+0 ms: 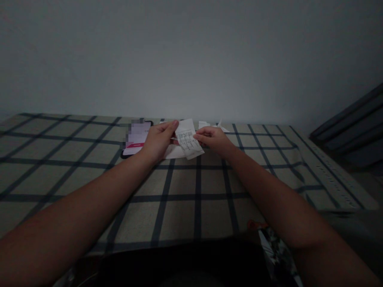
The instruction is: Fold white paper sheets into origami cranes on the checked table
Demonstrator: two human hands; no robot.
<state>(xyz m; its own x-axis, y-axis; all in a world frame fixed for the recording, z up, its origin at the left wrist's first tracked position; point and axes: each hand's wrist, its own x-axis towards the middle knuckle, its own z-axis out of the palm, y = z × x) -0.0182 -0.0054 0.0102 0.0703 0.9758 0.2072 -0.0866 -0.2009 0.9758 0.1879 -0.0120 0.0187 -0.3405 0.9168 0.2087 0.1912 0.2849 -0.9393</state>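
Observation:
A small white paper slip [188, 139] with printed text is held up over the table between my two hands. My left hand [158, 140] pinches its left edge between thumb and fingers. On the other side, my right hand [213, 138] grips the right edge with thumb and fingertips. Beneath the slip, another white paper [173, 152] lies on the cloth, partly covered by the slip and my left hand. Just left of my left hand lies a phone [138, 137] with a lit screen and a pink-red band; my hand hides part of its right side.
A checked cloth [182, 203] covers the table. More white paper pieces [223, 126] lie behind my right hand near the wall [191, 56]. A dark ridged object [356, 127] stands at the far right. Something patterned [278, 251] is below my right forearm.

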